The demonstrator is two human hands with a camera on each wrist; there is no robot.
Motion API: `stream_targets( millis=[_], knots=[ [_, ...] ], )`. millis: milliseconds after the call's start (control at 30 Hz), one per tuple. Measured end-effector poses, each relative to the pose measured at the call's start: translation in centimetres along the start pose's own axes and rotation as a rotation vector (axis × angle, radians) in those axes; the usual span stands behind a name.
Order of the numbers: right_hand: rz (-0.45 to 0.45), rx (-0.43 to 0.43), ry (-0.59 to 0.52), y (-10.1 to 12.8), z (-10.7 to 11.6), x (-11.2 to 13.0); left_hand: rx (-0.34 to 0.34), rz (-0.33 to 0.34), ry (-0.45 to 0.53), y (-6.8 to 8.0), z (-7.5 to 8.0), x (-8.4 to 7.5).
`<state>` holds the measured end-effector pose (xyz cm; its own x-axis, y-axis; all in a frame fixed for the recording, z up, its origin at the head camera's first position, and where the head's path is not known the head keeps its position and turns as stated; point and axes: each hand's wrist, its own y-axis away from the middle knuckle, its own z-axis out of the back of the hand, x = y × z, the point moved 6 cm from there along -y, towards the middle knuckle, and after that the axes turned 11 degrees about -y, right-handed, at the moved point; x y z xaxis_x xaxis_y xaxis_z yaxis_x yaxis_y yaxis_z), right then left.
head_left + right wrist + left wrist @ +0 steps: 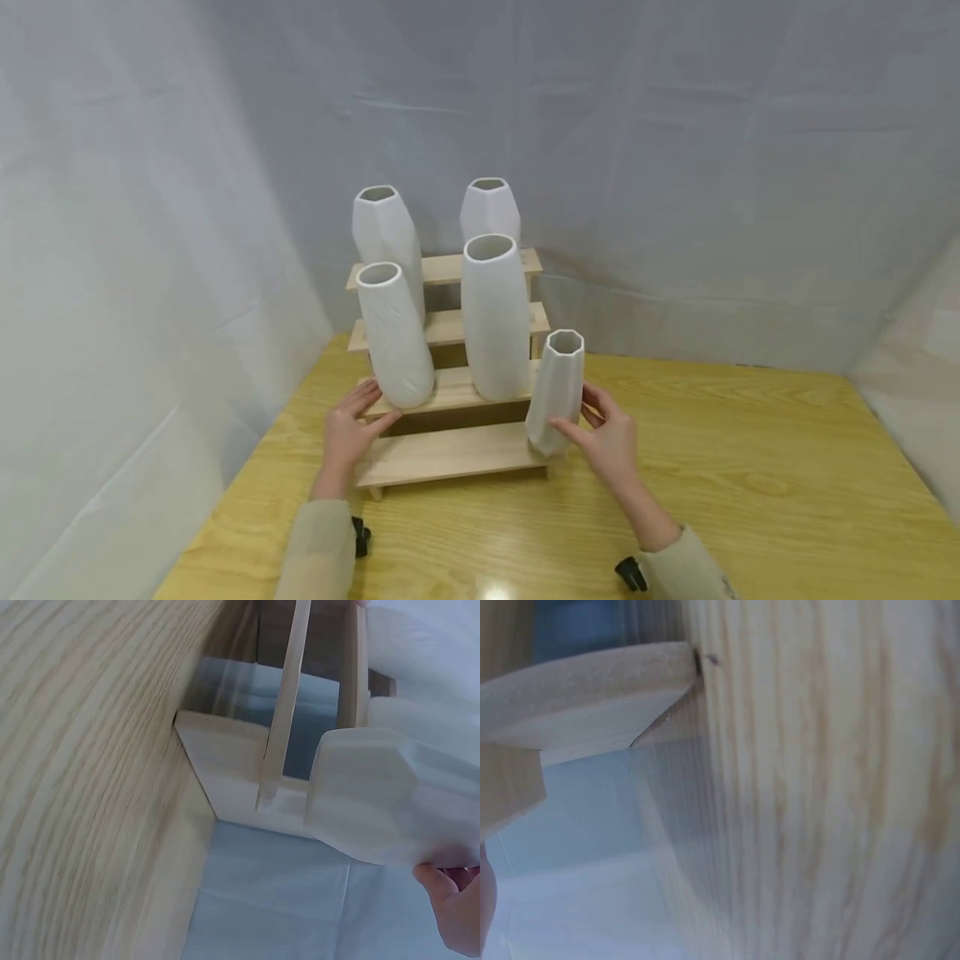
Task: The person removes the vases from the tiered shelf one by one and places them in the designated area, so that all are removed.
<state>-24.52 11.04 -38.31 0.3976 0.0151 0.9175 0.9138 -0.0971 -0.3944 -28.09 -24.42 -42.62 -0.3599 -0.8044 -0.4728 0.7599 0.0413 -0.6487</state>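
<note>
At the right end of the lowest step of a wooden tiered stand [457, 454], my right hand [611, 437] grips a small white fluted vase [557, 392], thumb in front and fingers behind. The vase's base [364, 787] is close to the board's end in the right wrist view. My left hand [348, 429] holds the left end of the second step, with thumb and fingers spread about it. Just above that hand stands a white textured vase [397, 342]. A taller smooth white vase [497, 325] is on the same step, towards the right.
Two faceted white vases, one at left [386, 229] and one at right [490, 212], stand on the upper steps, partly hidden by those in front. The stand is on a wood-grain table [720, 467]. Pale cloth [675, 183] hangs behind and at the sides.
</note>
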Motion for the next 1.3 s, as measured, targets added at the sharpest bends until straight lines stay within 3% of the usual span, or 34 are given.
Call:
stream_targets(
  millis=[300,867,1133,1300],
  knots=[
    [0.034,-0.067,-0.001,-0.4,2.4,-0.7,0.004,0.007,-0.009,0.2,0.3,0.1],
    [-0.006,-0.170,0.137,-1.0,7.0,-1.0,0.038,0.037,0.000,0.2,0.2,0.6],
    [0.086,-0.234,0.139,-1.0,9.9,-1.4,0.052,0.047,-0.001,0.2,0.1,0.4],
    [0.011,-0.284,0.230,-1.2,11.4,-1.6,0.051,0.048,0.001,0.2,0.0,0.4]
  ],
)
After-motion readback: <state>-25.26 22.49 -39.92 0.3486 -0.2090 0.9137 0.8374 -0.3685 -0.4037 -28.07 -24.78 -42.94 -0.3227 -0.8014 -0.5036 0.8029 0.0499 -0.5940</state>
